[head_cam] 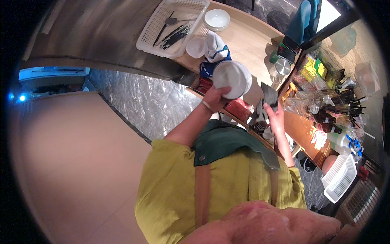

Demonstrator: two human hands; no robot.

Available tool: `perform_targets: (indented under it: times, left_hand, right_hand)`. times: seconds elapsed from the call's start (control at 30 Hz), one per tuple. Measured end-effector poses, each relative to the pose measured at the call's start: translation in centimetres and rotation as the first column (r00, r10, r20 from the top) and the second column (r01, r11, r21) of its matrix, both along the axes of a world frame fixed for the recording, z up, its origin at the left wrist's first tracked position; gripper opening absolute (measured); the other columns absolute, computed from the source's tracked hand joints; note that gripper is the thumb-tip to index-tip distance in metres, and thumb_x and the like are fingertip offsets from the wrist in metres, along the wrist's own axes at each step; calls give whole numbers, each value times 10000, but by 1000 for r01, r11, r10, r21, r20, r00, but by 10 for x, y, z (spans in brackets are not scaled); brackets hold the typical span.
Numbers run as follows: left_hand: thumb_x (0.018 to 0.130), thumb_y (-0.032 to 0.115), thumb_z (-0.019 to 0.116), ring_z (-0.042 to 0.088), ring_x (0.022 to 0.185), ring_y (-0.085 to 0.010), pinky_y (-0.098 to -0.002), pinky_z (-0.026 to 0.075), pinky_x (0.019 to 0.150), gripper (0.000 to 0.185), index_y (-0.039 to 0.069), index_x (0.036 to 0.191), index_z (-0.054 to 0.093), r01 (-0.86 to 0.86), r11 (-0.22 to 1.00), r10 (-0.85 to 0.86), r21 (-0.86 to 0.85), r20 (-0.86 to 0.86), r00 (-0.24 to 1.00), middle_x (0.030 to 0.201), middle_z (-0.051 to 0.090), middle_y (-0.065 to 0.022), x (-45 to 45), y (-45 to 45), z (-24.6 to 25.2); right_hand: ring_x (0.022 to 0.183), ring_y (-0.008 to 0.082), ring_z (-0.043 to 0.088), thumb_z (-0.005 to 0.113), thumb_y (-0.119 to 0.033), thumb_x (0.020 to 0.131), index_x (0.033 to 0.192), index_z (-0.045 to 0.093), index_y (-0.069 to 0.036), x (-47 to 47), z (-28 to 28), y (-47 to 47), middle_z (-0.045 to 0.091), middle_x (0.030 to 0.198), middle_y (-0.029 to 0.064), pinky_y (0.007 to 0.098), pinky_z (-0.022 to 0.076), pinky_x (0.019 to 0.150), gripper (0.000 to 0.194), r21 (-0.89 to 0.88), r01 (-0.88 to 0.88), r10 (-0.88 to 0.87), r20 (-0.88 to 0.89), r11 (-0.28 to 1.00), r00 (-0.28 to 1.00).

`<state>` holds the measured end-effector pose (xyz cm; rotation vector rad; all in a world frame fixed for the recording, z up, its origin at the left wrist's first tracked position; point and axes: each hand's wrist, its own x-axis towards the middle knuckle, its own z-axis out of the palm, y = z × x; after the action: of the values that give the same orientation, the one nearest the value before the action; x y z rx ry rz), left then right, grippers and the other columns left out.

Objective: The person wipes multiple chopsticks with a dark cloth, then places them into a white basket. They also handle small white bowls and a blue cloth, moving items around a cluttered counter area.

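Near the picture's middle, my left hand [215, 97] grips a stack of white bowls [232, 79] by its rim, over the front edge of a wooden counter [246, 33]. To its right my right hand [275, 117] holds a crumpled grey cloth [269, 94]. A blue and white towel [215, 47] lies behind the bowl stack. Beside the towel stand a small white bowl [195, 48] and a few nested white bowls [217, 19]. Red packets [239, 109] sit below the counter's edge between my hands.
A white perforated basket [143, 41] with several dark utensils stands at the counter's back left. Clear bottles [297, 105], brown bottles [323, 117] and a glass with a metal lid [283, 66] stand at the right. An empty white basket [339, 178] is at the lower right.
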<state>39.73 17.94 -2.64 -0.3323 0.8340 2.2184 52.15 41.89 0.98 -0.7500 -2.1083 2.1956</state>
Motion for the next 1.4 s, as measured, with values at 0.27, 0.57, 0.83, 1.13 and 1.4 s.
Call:
perform_targets:
  times: [0.27,0.57,0.83,1.13,1.4]
  left_hand:
    - [852,-27,614,554,1164,-328,-508,508,952,572,50,1373,393,-285,935,302,-210,55,952,1294,518,-142,46,-142,22]
    - [832,40,672,583,1137,-272,-423,485,978,562,8,1348,450,-253,915,277,-315,33,960,1256,578,-123,19,-281,16]
    - [808,40,685,575,1143,-243,-392,467,992,576,37,1343,472,-259,900,292,-350,44,955,1239,589,-90,-14,-367,9]
    - [799,11,683,555,1170,-254,-401,458,1004,597,27,1352,459,-271,910,310,-315,81,947,1262,572,-100,-28,-387,5]
    - [794,-22,666,548,1182,-270,-417,453,1012,613,27,1363,445,-322,856,394,-405,105,913,1270,565,-114,-14,-376,27]
  right_hand:
    - [1071,333,592,717,-252,828,1350,448,-21,-122,-9,-5,610,1162,216,387,479,904,631,736,-434,214,380,520,900]
    - [1287,398,430,759,-279,772,1449,307,-35,-231,-51,-125,405,1397,260,425,387,1060,849,856,-90,265,-57,510,963]
    - [763,247,632,624,-47,720,1261,614,-196,-241,-72,-117,590,950,123,360,519,770,561,795,-4,104,-74,607,992]
    - [1035,337,609,665,-192,759,1141,661,-94,-257,-65,-84,640,1120,153,395,472,936,394,967,176,50,-188,184,981]
    - [1046,422,595,639,-318,901,1371,287,65,-393,-87,-150,460,1259,327,456,567,811,701,-472,394,-304,258,789,917]
